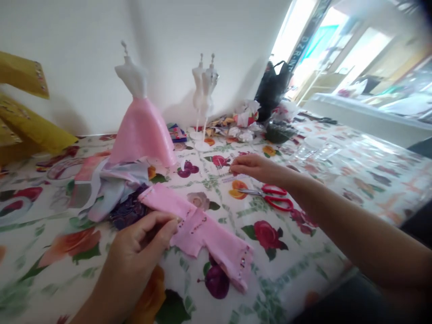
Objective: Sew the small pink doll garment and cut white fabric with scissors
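A small pink doll garment (216, 243) with sleeves lies spread on the flowered tablecloth, with rows of shiny beads across its middle and at the right cuff. My left hand (138, 247) pinches at the garment's beaded middle, thumb against index finger; a tiny goldish spot shows at the fingertips. Farther back and to the right, my right hand (248, 165) is raised above the cloth with its fingertips pressed together; what they hold is too small to make out. Red-handled scissors (266, 195) lie just below that hand, blades pointing left.
A white doll mannequin (133, 78) wears a pink skirt (141, 130); two smaller mannequins (206, 90) stand by the wall. Fabric scraps (111, 184) and dark patterned cloth (130, 209) lie left. Yellow beaded garments (27, 117) stand far left, a black bag (273, 87) back right.
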Motion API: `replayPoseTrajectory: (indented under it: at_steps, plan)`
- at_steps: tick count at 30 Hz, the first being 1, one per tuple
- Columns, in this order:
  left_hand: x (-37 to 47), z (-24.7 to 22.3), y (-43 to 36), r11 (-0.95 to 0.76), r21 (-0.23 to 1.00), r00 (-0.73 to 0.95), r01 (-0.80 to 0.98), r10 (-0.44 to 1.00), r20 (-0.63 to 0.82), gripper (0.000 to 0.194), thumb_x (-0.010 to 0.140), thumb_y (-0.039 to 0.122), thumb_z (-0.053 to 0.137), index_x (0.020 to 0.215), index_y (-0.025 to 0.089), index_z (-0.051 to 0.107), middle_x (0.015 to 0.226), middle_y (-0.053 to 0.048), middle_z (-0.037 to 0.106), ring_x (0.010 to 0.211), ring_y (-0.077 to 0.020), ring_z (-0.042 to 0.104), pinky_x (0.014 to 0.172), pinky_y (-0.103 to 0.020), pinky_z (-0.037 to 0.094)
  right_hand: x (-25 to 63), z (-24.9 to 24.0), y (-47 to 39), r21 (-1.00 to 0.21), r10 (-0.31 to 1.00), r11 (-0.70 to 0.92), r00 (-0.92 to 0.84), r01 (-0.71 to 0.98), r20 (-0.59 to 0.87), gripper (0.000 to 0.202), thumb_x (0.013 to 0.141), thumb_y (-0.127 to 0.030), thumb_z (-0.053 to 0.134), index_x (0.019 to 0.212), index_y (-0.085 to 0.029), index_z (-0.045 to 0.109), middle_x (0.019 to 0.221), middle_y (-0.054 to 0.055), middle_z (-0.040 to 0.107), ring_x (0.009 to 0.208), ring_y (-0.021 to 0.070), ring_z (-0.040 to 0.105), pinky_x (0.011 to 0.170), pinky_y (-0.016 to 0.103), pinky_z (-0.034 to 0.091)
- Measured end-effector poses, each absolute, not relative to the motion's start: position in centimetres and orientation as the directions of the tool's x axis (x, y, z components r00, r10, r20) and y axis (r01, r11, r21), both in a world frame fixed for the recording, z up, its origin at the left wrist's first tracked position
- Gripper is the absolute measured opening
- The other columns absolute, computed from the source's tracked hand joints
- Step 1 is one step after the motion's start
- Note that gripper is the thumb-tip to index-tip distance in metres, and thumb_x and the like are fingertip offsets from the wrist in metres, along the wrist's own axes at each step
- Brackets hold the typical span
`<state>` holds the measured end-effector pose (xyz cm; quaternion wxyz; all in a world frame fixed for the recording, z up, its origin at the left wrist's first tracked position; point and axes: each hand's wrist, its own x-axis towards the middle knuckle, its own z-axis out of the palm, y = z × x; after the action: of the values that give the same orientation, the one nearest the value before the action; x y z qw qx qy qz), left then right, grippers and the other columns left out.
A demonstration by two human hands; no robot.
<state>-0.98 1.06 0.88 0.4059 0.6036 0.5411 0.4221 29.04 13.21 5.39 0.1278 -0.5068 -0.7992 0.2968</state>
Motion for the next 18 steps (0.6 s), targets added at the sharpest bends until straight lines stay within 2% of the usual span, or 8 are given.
replayPoseTrajectory:
  at_steps: [2, 5, 12, 18]
  plan:
    - [-1.0, 0.8, 1.0, -0.071, 0.934, 0.066, 0.351, 0.996, 0.051, 0.026, 0.083, 0.049, 0.064, 0.084, 0.024, 0.071, 0.061, 0.002, 0.061, 0.058, -0.0135, 0.058, 0.05, -0.017, 0.047, 30.9, 4.9, 15.1, -0.524, 0.91, 0.29, -0.401, 0.801, -0.11, 0.031, 0.09, -0.041, 0.05, 0.082, -0.014, 0.063, 0.074, 0.002, 0.057, 0.068, 0.013, 0.048, 0.063, 0.027, 0.036]
    - [-1.1, 0.6, 0.9, -0.039, 0.912, 0.08, 0.407, 0.997, 0.007, 0.03, 0.083, 0.053, 0.062, 0.087, 0.025, 0.071, 0.067, 0.002, 0.066, 0.057, -0.0132, 0.058, 0.049, -0.017, 0.047, 32.7, 3.8, 17.5, -0.489, 0.915, 0.266, -0.378, 0.831, -0.144, 0.028, 0.083, -0.039, 0.054, 0.076, -0.014, 0.064, 0.069, 0.002, 0.056, 0.064, 0.0133, 0.046, 0.059, 0.028, 0.034]
    - [-1.6, -0.4, 0.7, -0.079, 0.879, 0.075, 0.469, 0.996, 0.05, 0.029, 0.085, 0.053, 0.06, 0.096, 0.028, 0.07, 0.082, 0.003, 0.072, 0.075, -0.0139, 0.065, 0.065, -0.013, 0.051, 32.7, 3.1, 19.6, -0.453, 0.875, 0.281, -0.42, 0.846, -0.242, 0.024, 0.082, -0.037, 0.054, 0.079, -0.016, 0.064, 0.075, 0.003, 0.059, 0.068, 0.0141, 0.048, 0.062, 0.027, 0.036]
    - [-1.9, -0.7, 0.8, -0.14, 0.843, 0.108, 0.519, 0.989, 0.098, 0.026, 0.087, 0.052, 0.059, 0.095, 0.029, 0.069, 0.078, 0.004, 0.07, 0.067, -0.0116, 0.062, 0.062, -0.012, 0.05, 31.4, 3.1, 20.3, -0.406, 0.793, 0.349, -0.497, 0.845, -0.353, 0.021, 0.082, -0.037, 0.054, 0.082, -0.017, 0.063, 0.077, 0.002, 0.059, 0.07, 0.0144, 0.049, 0.064, 0.027, 0.037]
